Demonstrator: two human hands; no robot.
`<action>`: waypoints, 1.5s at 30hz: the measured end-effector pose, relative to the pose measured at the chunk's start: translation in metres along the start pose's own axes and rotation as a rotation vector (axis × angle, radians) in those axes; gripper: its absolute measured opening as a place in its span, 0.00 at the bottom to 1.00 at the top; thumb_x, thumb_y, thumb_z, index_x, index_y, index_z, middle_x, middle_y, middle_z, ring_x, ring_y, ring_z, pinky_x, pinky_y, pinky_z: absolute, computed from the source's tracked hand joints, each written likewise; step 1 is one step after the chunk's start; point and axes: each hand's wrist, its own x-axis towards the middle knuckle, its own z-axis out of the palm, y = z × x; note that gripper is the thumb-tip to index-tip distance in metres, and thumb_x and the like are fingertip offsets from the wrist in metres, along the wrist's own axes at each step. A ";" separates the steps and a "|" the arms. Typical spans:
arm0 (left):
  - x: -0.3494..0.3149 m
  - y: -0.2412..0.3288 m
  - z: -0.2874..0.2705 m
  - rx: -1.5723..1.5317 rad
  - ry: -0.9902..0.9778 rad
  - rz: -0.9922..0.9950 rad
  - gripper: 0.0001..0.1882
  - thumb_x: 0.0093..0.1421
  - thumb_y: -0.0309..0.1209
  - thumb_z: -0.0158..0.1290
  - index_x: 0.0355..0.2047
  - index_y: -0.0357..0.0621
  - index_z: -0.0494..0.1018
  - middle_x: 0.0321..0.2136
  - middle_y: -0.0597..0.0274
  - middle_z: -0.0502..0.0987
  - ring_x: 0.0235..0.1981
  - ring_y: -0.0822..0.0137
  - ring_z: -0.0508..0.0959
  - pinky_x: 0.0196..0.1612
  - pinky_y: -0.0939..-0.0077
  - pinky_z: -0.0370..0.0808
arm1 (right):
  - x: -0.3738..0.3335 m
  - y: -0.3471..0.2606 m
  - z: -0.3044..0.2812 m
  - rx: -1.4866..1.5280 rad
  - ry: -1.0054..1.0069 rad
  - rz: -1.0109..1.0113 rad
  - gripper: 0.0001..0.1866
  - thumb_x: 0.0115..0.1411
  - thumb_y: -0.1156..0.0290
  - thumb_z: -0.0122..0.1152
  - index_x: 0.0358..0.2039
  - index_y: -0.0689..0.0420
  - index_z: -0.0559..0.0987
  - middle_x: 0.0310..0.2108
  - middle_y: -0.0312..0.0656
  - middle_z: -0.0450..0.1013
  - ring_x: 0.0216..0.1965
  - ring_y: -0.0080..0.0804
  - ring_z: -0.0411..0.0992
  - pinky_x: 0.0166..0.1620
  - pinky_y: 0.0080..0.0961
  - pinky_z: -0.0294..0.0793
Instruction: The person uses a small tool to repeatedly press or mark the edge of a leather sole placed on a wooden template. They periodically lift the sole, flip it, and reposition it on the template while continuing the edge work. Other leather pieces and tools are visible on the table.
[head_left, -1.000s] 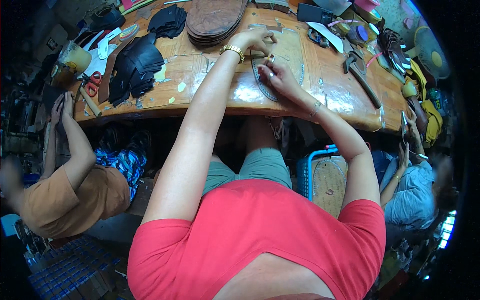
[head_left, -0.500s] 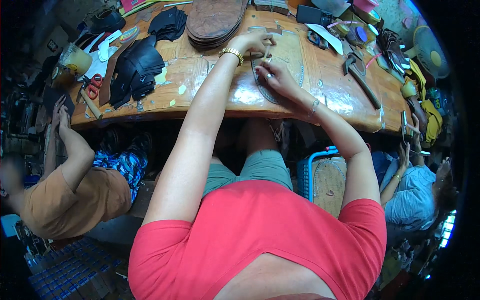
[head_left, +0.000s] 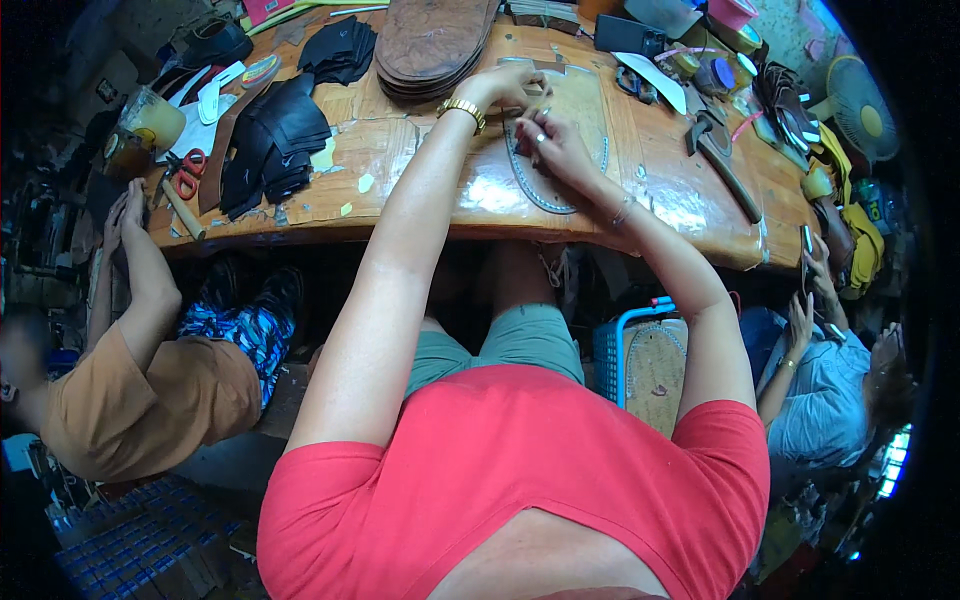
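Observation:
A tan, round-ended panel [head_left: 587, 108] with a dotted edge lies on the wooden table [head_left: 410, 170] in front of me. Over its upper left part, my left hand [head_left: 512, 88] has its fingers curled together in a pinch. My right hand [head_left: 560, 150] is just below and to the right, with bent fingers close to the left fingertips. Something small and pale seems to be between the two hands, but it is too small to name. A small brown strip [head_left: 549, 66] lies at the panel's far edge.
Brown oval leather pieces [head_left: 430, 45] are stacked at the back, black leather pieces [head_left: 270, 145] on the left. Red-handled scissors [head_left: 187, 175] lie near the left edge, a hammer [head_left: 725, 170] on the right. Co-workers sit on both sides; a blue basket [head_left: 607, 360] stands below the table.
My right hand has turned and shifted slightly, its fingers more bent. My left hand has barely moved. The right co-worker's hands have moved a little.

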 end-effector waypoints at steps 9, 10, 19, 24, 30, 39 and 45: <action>0.003 -0.009 -0.001 -0.096 -0.049 -0.040 0.26 0.49 0.35 0.62 0.51 0.51 0.73 0.47 0.59 0.75 0.48 0.67 0.73 0.52 0.74 0.68 | 0.005 0.014 -0.008 0.305 -0.039 0.131 0.13 0.67 0.65 0.49 0.32 0.61 0.74 0.26 0.36 0.73 0.23 0.16 0.70 0.24 0.13 0.67; 0.003 -0.008 0.000 -0.124 -0.052 -0.057 0.26 0.49 0.35 0.63 0.51 0.51 0.73 0.47 0.60 0.75 0.48 0.67 0.73 0.52 0.74 0.68 | 0.005 0.017 -0.008 0.326 -0.037 0.131 0.13 0.67 0.65 0.50 0.32 0.61 0.74 0.26 0.36 0.73 0.23 0.16 0.70 0.24 0.13 0.67; 0.005 -0.025 0.002 0.007 0.068 0.147 0.27 0.43 0.37 0.63 0.47 0.54 0.76 0.40 0.60 0.78 0.37 0.66 0.76 0.37 0.73 0.73 | 0.000 -0.005 0.002 -0.345 -0.068 -0.292 0.09 0.63 0.70 0.52 0.33 0.64 0.74 0.24 0.44 0.72 0.26 0.33 0.71 0.33 0.31 0.70; 0.011 -0.023 0.008 -0.151 0.023 0.043 0.26 0.44 0.32 0.61 0.47 0.54 0.76 0.41 0.59 0.78 0.38 0.65 0.76 0.40 0.71 0.73 | 0.008 0.011 -0.003 0.181 -0.004 0.105 0.12 0.67 0.66 0.51 0.31 0.60 0.75 0.23 0.33 0.71 0.23 0.18 0.67 0.27 0.19 0.67; 0.011 -0.031 0.009 -0.092 0.031 0.065 0.24 0.46 0.34 0.61 0.47 0.57 0.76 0.43 0.59 0.77 0.39 0.65 0.76 0.40 0.71 0.73 | 0.007 0.001 0.003 -0.290 -0.023 -0.354 0.12 0.65 0.67 0.52 0.33 0.64 0.75 0.22 0.39 0.72 0.23 0.23 0.70 0.28 0.25 0.70; 0.007 -0.026 0.005 -0.101 -0.017 0.029 0.26 0.47 0.29 0.61 0.50 0.49 0.73 0.46 0.58 0.76 0.47 0.65 0.74 0.52 0.72 0.69 | 0.011 0.014 0.001 -0.077 -0.010 -0.198 0.08 0.64 0.69 0.52 0.33 0.61 0.73 0.26 0.47 0.73 0.24 0.37 0.70 0.29 0.28 0.69; 0.010 -0.029 0.005 -0.167 -0.008 0.093 0.27 0.47 0.33 0.62 0.50 0.50 0.73 0.45 0.58 0.76 0.43 0.64 0.75 0.47 0.72 0.71 | 0.011 0.018 0.002 -0.096 0.036 -0.064 0.10 0.64 0.67 0.52 0.32 0.61 0.74 0.22 0.44 0.73 0.21 0.34 0.70 0.28 0.28 0.69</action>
